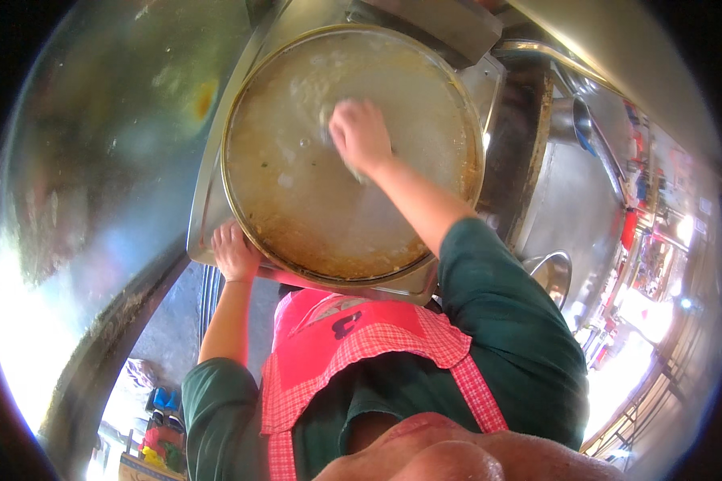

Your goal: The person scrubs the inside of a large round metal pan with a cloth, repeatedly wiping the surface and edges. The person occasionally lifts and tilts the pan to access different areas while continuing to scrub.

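A large round shallow metal pan (313,204) lies before me, its surface wet and cloudy, with brown residue along the near and right rim. My right hand (360,135) is on the upper middle of it, blurred, fingers curled over a pale scrubbing cloth or pad (358,174) that is mostly hidden. Foamy streaks show just above that hand. My left hand (236,251) rests at the lower left, on the edge of the square metal top (207,231) under the pan, close against the pan's rim. Whether it grips anything cannot be told.
A steel box-like piece (433,27) stands at the pan's far edge. On the right are a dark gap, a metal counter (568,192), a metal cylinder (568,120) and a metal bowl (550,276). A broad metal surface (114,138) curves along the left.
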Demonstrator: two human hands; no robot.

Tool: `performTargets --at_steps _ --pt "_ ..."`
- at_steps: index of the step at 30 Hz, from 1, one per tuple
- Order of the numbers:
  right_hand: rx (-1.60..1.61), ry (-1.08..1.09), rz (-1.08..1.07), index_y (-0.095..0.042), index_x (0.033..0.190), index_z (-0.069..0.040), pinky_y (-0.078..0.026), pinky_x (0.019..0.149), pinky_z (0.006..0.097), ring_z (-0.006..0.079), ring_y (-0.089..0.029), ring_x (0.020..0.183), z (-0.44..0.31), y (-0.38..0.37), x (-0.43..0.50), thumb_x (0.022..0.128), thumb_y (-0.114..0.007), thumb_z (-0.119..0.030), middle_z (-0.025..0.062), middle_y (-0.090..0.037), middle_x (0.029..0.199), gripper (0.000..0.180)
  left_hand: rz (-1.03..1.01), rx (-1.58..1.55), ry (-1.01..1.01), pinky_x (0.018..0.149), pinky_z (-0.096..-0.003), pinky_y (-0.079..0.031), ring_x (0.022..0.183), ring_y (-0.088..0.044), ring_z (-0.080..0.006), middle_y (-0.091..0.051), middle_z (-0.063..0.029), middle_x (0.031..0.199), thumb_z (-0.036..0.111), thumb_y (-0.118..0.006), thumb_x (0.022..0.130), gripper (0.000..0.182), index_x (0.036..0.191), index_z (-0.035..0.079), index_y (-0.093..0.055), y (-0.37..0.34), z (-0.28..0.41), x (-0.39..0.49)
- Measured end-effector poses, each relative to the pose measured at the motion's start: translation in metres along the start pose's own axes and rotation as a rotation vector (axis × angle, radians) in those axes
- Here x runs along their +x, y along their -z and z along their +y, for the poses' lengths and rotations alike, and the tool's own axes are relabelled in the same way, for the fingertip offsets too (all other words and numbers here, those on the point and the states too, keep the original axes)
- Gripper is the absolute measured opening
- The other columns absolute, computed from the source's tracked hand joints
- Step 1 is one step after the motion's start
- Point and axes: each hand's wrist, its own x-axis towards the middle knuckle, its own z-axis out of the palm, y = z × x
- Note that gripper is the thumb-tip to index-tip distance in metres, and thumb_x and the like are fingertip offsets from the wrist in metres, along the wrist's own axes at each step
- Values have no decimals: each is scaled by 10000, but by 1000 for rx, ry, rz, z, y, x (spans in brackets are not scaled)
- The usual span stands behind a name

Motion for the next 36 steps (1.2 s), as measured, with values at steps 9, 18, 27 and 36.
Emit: performTargets --at_steps 9,18,27,36 --pt "-309 -226 182 -581 862 -121 -470 756 447 347 -590 865 114 38 -13 853 -671 -104 119 -630 898 93 16 -43 -27 936 -493 -432 1051 -555 -380 -615 -142 1155 158 -610 807 314 1104 56 -619 -2 -2 -1" --pt "72 101 -54 -562 892 -119 -469 838 448 344 -590 896 5 20 -41 833 -688 -124 89 -630 972 140 57 -30 -25 901 -494 -444 1003 -564 -377 -618 -125 1094 149 -606 826 265 1079 67 -620 0 -2 -3" --pt "-276 -224 132 -576 879 -105 -460 789 464 345 -586 869 90 -5 56 870 -682 -149 105 -633 912 115 42 -42 -45 904 -495 -445 1015 -567 -380 -621 -137 1107 163 -591 833 261 1073 62 -614 -2 -3 3" --pt "138 164 -165 -547 934 -129 -464 848 468 337 -578 949 30 40 -74 856 -680 -113 89 -606 1016 155 54 -55 -24 901 -504 -442 1018 -568 -379 -618 -140 1115 143 -602 827 246 1058 60 -619 0 -2 -3"
